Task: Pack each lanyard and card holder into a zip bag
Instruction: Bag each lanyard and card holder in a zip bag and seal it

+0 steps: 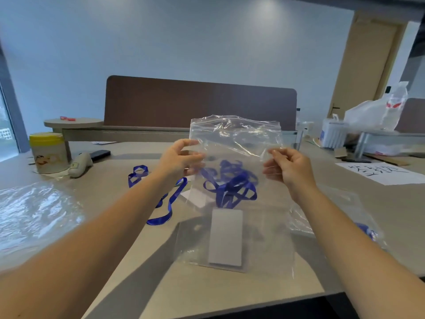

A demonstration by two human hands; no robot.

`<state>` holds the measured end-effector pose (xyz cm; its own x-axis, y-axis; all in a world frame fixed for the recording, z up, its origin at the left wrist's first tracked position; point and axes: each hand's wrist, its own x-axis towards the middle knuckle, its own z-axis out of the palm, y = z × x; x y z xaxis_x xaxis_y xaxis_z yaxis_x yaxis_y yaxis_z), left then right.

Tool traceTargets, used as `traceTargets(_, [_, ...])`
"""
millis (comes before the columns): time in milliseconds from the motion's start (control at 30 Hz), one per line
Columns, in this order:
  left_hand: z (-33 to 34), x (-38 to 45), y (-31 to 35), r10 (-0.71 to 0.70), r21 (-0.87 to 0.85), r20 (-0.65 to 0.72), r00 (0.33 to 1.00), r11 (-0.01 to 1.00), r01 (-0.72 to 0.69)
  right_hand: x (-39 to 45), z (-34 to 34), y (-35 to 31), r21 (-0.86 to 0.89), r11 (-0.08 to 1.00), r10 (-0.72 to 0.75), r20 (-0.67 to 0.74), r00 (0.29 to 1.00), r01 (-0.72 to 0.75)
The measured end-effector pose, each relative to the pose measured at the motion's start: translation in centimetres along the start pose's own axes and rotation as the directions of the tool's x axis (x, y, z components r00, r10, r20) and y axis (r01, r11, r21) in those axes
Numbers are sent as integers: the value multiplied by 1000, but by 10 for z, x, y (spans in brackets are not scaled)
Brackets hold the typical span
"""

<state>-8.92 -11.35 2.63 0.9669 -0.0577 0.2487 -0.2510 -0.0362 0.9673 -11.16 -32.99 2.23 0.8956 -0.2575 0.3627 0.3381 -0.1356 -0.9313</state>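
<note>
The zip bag (234, 180) hangs upright above the table (253, 286), pinched at each side by the left hand (181, 161) and right hand (288, 168). Inside: lanyard (232, 185) and card holder (226, 237). The film looks thin, limp and slippery; grip near the zip edge.

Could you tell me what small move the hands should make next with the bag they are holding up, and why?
Probably press the bag's top edges together to zip it shut. The lanyard and card holder already sit inside, the mouth at the top looks unsealed, and the left hand and right hand each pinch a side just below it.
</note>
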Motion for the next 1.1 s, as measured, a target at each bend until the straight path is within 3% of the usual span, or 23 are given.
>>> traceTargets(200, [37,12,18,147,-73,85,986,987,-141,13,-40,-14,-162,977,-160,-119,980,140])
traceTargets(300, [67,22,20,166,-67,139,976,985,-158,22,-70,-17,-248,961,-172,-195,965,122])
traceTargets(633, [167,80,27,-23,-184,368,930,978,97,69,-159,-29,-114,985,80,-344,936,-127])
traceTargets(900, [237,126,-51,-246,10,477,844,962,275,91,-204,59,-161,915,280,-402,872,-369])
traceTargets(1100, [263,146,-94,-229,163,463,856,971,172,102,-221,115,-228,868,334,-390,858,-442])
